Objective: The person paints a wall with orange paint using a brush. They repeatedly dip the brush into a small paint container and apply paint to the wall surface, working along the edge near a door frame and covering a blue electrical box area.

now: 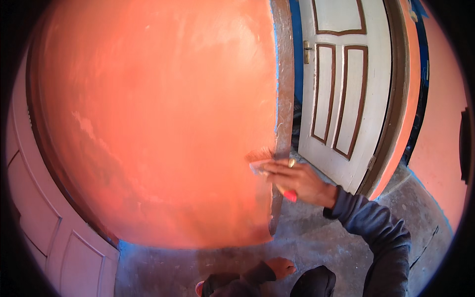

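Observation:
My right hand (pixel 300 182) grips a flat paintbrush (pixel 261 163) by its handle, whose end is pinkish red. The dark, splayed bristles touch or nearly touch the orange wall (pixel 178 122) close to its right edge, beside the brown door frame (pixel 284 74). At the bottom my left arm reaches across, and my left hand or a bare foot (pixel 281 267) shows above the floor; which one I cannot tell. A small part of a reddish container (pixel 199 288) peeks out beside the dark clothing.
A white panelled door (pixel 345 92) with brown trim stands ajar on the right. A pinkish panelled door (pixel 63 230) is at the left. The grey concrete floor (pixel 163 271) has blue paint marks along the wall's base.

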The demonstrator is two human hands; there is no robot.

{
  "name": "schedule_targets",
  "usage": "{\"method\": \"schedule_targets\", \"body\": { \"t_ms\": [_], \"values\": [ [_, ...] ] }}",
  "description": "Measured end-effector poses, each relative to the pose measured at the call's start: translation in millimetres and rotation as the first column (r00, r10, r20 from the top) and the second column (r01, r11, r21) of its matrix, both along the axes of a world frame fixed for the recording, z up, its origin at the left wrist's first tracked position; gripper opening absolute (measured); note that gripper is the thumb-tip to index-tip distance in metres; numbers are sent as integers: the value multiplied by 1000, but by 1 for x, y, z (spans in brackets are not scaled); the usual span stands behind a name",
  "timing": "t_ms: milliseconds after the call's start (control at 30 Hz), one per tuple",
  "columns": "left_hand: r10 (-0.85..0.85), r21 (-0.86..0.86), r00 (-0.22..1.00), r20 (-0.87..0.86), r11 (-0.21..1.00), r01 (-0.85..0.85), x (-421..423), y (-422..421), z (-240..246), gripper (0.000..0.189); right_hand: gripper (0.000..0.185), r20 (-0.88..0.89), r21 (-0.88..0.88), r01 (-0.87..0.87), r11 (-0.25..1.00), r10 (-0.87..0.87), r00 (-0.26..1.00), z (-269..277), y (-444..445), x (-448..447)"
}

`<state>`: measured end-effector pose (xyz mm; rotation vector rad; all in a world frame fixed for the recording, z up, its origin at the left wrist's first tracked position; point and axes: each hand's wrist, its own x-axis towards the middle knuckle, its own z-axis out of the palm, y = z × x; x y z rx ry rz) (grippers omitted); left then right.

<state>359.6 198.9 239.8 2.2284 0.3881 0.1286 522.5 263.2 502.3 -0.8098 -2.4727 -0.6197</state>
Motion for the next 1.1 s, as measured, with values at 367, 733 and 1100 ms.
{"method": "schedule_targets", "body": {
  "t_ms": [367,733,1100],
  "values": [
    [404,-1,882,244,909,-416,-163,-26,58,25,16,-409,309,-35,950,166,897,168,35,-25],
    [826,-734,555,102,439,-519,-224,-111,24,73,13,40,297,41,954,-55,998,-211,26,-32],
    [811,-991,583,-43,37,-125,-234,-109,-13,71,29,-475,-436,-211,875,-24,880,-184,26,-28]
  ]
}}
